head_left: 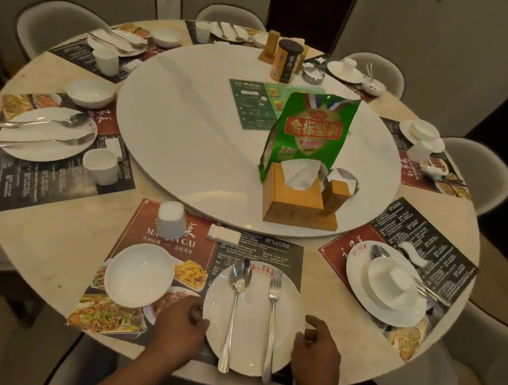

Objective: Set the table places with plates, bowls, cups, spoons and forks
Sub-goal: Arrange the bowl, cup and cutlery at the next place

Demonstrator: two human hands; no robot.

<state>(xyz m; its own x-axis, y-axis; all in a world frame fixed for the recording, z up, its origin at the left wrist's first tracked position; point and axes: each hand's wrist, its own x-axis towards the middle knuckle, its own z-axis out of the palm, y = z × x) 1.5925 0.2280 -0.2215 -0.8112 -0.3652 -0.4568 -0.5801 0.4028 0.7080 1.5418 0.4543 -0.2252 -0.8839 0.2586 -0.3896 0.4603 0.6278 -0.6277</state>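
Left hand (183, 324) grips plate (251, 325) left rim | right hand (318, 345) grips right rim — plate between them

A person's two bare hands and forearms, seen from above.
The left hand (182, 324) and right hand (317, 349) are uncovered, and both forearms run bare down to the bottom edge.
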